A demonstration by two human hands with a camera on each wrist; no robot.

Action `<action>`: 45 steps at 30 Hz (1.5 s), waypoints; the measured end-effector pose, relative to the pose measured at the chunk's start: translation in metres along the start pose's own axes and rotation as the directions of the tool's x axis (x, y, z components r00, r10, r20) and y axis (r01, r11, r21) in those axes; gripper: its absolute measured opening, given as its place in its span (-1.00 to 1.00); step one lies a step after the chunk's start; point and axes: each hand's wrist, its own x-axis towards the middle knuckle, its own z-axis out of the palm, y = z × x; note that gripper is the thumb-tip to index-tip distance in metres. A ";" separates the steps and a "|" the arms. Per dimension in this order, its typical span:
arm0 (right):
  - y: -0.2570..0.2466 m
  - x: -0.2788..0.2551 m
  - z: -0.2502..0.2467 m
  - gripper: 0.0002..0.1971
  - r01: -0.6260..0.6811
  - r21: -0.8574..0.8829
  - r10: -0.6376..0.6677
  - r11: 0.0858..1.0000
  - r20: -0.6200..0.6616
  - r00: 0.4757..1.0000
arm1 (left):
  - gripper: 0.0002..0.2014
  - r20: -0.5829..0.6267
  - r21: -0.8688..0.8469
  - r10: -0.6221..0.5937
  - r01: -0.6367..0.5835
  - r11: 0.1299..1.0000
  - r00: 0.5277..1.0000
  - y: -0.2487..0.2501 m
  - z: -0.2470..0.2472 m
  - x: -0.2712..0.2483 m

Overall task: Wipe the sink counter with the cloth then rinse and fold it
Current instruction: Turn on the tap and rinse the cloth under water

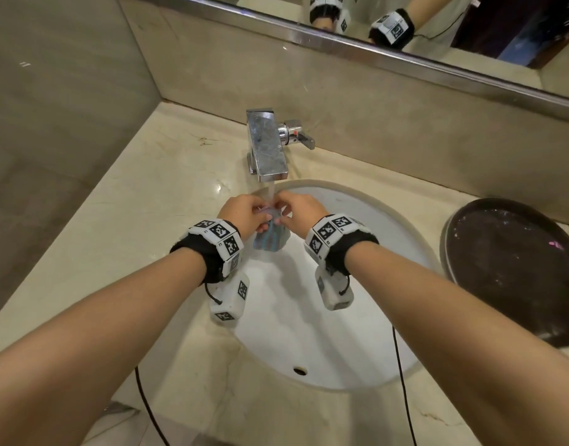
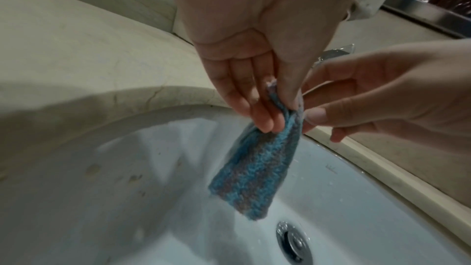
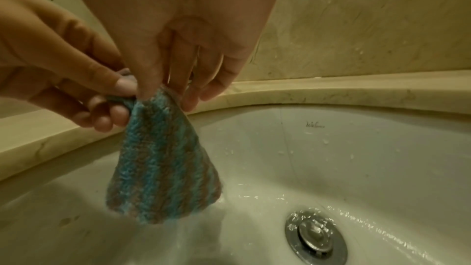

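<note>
Two hands hold a striped cloth under a running tap.

The left hand (image 1: 244,212) and right hand (image 1: 297,211) each pinch the top edge of the blue-and-grey cloth (image 1: 271,238), which hangs over the white sink (image 1: 357,317). The faucet (image 1: 267,146) stands at 12 o'clock; a dark round tray (image 1: 514,272) sits at 3 o'clock on the counter (image 1: 131,204).

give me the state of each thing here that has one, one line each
faucet: running, stream falling onto the cloth
cloth: wet, pinched at its top edge, hanging over the sink basin
left hand: pinching the cloth's top edge
right hand: pinching the cloth's top edge
sink basin: wet, water running toward the drain
drain stopper: cannot tell whether up or down
dark tray: lying on the counter, speckled
</note>
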 end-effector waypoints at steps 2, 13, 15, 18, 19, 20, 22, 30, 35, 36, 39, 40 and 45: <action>0.003 0.005 0.004 -0.74 -0.022 0.031 0.022 0.999 -0.001 1.000 | -0.86 0.035 -0.090 -0.013 0.016 0.996 0.999 -0.002 0.001 0.000; 0.013 0.016 0.004 -0.59 -0.074 0.023 0.074 0.997 -0.005 0.997 | -0.63 0.005 0.012 0.026 -0.027 1.000 1.000 0.000 0.000 -0.003; 0.013 0.018 0.002 -0.57 -0.048 0.016 0.049 0.999 -0.033 0.998 | -0.61 0.003 -0.028 0.041 -0.040 0.999 0.999 0.002 0.000 -0.003; 0.013 0.020 -0.001 -0.57 -0.026 0.003 0.026 1.000 -0.036 0.999 | -0.77 0.034 -0.081 0.025 -0.022 0.996 0.999 -0.001 0.000 -0.001; 0.013 0.020 -0.001 -0.57 -0.026 -0.001 0.026 1.000 -0.024 0.999 | -0.80 0.039 -0.059 0.019 -0.017 0.998 0.999 -0.001 0.000 0.000; 0.013 0.020 -0.001 -0.57 -0.030 -0.004 0.030 1.000 -0.012 0.999 | -0.82 0.039 -0.027 0.014 -0.013 1.000 0.999 -0.002 -0.001 0.001; 0.012 0.020 0.001 -0.58 -0.040 0.001 0.040 0.999 0.009 0.999 | -0.86 0.044 0.040 0.012 -0.014 0.999 0.999 -0.002 -0.003 0.002; 0.012 0.020 0.003 -0.63 -0.030 0.012 0.030 0.999 0.013 0.999 | -0.54 -0.040 0.287 -0.062 0.071 0.955 0.997 -0.004 -0.005 0.007; 0.010 0.020 -0.005 -0.62 0.023 0.100 -0.012 0.995 -0.105 0.994 | -0.53 0.048 0.364 -0.115 0.090 0.927 0.992 -0.003 -0.010 0.004; 0.008 0.020 -0.006 -0.64 0.027 0.117 -0.013 0.993 -0.115 0.993 | -0.60 0.042 0.362 -0.097 0.075 0.929 0.994 -0.003 -0.010 0.004; 0.003 0.021 -0.006 -0.83 0.022 0.106 -0.012 0.994 -0.099 0.995 | -0.66 0.026 0.222 0.031 -0.036 0.974 0.999 0.001 -0.008 0.003; 0.001 0.021 -0.006 -0.87 0.014 0.098 -0.005 0.995 -0.093 0.996 | -0.66 0.046 0.193 0.074 -0.081 0.978 0.996 0.003 -0.006 0.002; -0.004 0.021 -0.009 -0.81 -0.007 0.145 0.026 0.989 -0.128 0.991 | -0.75 -0.022 0.134 0.088 -0.085 0.987 0.996 0.010 -0.003 0.003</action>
